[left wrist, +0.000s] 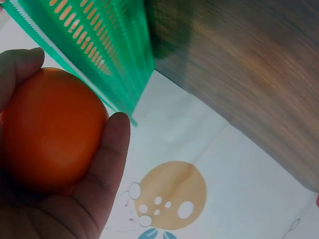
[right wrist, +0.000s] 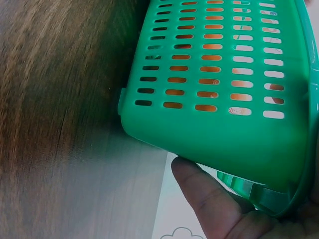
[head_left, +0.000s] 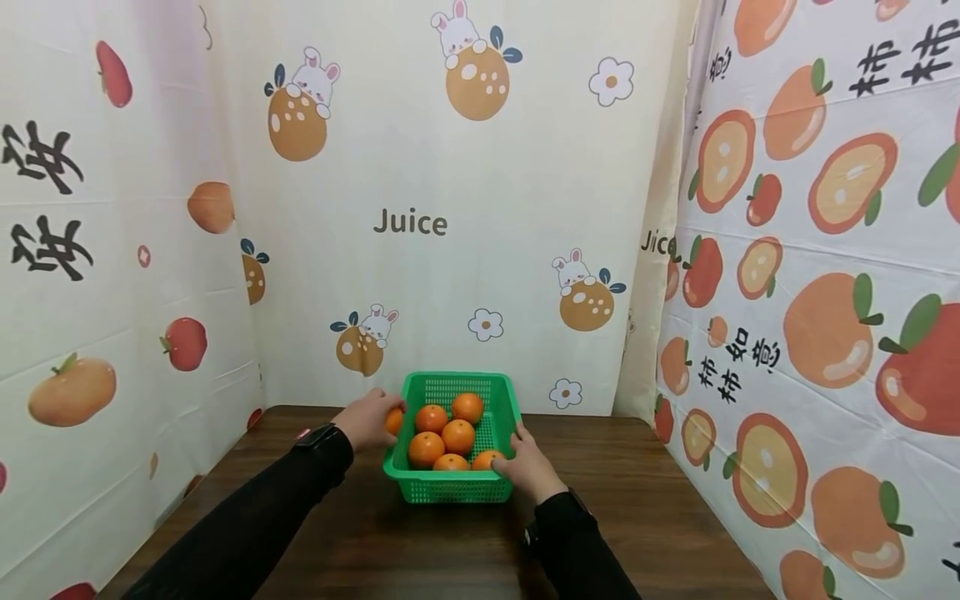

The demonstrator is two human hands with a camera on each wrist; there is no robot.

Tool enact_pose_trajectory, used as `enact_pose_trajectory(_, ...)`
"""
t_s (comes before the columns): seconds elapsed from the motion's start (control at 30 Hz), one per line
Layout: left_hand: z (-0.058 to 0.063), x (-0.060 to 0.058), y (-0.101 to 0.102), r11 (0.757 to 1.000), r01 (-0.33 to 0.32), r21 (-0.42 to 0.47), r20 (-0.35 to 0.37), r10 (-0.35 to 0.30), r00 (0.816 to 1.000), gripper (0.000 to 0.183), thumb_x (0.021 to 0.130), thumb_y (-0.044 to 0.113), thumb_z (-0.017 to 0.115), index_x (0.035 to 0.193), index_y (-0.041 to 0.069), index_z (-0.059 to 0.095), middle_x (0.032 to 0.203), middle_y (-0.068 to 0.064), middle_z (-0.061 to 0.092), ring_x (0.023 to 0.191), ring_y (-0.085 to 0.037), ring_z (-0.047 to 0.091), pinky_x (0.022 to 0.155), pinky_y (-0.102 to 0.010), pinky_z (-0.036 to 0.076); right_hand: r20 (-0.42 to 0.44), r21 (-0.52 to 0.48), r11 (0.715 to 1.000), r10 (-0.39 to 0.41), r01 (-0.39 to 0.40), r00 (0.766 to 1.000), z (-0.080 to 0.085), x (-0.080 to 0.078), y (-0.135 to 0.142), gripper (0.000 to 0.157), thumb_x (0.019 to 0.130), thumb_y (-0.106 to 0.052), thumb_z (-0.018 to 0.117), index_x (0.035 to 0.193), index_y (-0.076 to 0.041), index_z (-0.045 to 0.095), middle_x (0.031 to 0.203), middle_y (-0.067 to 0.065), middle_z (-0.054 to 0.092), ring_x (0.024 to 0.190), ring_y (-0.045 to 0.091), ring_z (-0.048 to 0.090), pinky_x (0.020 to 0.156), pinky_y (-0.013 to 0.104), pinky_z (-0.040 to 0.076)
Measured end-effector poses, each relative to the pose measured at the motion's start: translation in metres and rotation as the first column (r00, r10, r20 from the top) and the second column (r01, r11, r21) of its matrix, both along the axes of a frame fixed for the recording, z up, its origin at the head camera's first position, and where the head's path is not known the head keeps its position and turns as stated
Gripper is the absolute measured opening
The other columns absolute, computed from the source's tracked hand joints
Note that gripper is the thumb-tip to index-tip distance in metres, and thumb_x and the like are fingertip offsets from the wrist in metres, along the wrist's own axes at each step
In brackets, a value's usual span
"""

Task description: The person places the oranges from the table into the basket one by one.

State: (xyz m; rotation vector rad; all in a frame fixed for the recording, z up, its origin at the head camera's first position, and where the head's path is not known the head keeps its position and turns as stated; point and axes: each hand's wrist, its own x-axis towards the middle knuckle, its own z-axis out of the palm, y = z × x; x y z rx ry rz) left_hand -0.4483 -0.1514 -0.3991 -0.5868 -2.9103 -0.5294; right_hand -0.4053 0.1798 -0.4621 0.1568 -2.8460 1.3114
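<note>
My left hand holds an orange just off the left rim of a green plastic basket. In the left wrist view, the thumb and fingers wrap round the fruit, close beside the slotted basket wall. At the basket's right side, my right hand grips the rim, with the thumb over the edge by a front orange. The right wrist view shows a finger against the outer wall. Several oranges lie inside, mostly toward the left and front.
The basket stands on a dark brown wooden table, near its back edge. Behind it hangs a cream printed curtain. Fruit-patterned sheets enclose the left side and the right side.
</note>
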Motion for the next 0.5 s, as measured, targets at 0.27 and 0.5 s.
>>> enact_pose_trajectory(0.27, 0.005, -0.004, 0.018, 0.999, 0.038, 0.027, -0.006, -0.038, 0.999, 0.043, 0.082, 0.019, 0.09, 0.119, 0.025, 0.071, 0.11, -0.009, 0.059, 0.09, -0.025, 0.055, 0.076, -0.039, 0.054, -0.005, 0.004, 1.0, -0.004, 0.004, 1.0, -0.001, 0.0, 0.0, 0.08, 0.099, -0.028, 0.072, 0.161, 0.008, 0.037, 0.179, 0.016, 0.014, 0.159, 0.045, 0.031, 0.124, 0.062, 0.034)
enact_pose_trajectory(0.5, 0.007, -0.003, 0.027, 0.996, 0.069, 0.063, 0.027, -0.07, 0.997, 0.047, 0.083, 0.017, 0.091, 0.125, 0.02, 0.07, 0.112, -0.009, 0.059, 0.094, -0.025, 0.054, 0.079, -0.04, 0.053, 0.0, -0.003, 1.0, -0.001, 0.001, 1.0, 0.001, 0.001, -0.001, 0.08, 0.101, -0.03, 0.072, 0.161, 0.008, 0.036, 0.18, 0.015, 0.013, 0.159, 0.046, 0.03, 0.125, 0.062, 0.033)
